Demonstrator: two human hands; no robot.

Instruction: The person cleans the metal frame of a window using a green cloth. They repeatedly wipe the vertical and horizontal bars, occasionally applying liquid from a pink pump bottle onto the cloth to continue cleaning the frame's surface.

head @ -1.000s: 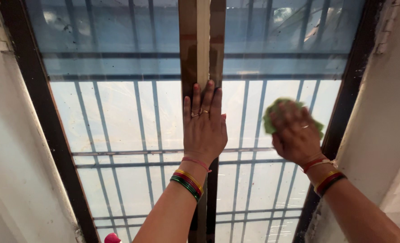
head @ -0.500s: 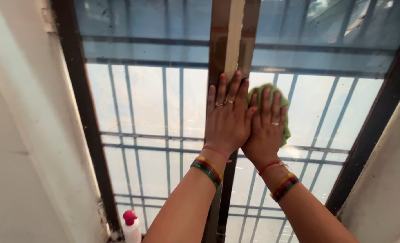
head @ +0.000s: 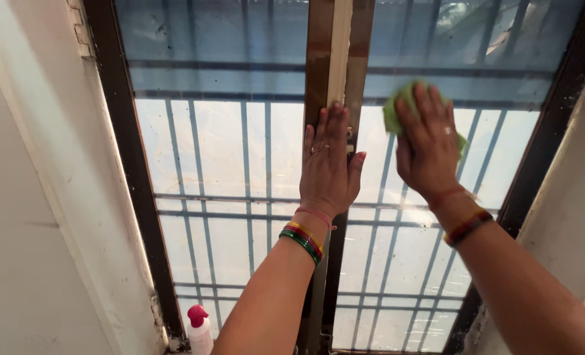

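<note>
My left hand lies flat, fingers together, against the brown centre post of a sliding window. My right hand presses a green cloth onto the right glass pane, a little above and to the right of the left hand. The cloth shows only at the fingertips and beside the palm. Both wrists carry coloured bangles, and rings sit on fingers of each hand.
A dark window frame borders the left pane, with metal grille bars visible behind the glass. A white bottle with a pink cap stands at the bottom left of the sill. White walls flank the window on both sides.
My right hand with the cloth swept left to touch the left hand, then moved up and to the right on the glass. My left hand stayed on the post.
</note>
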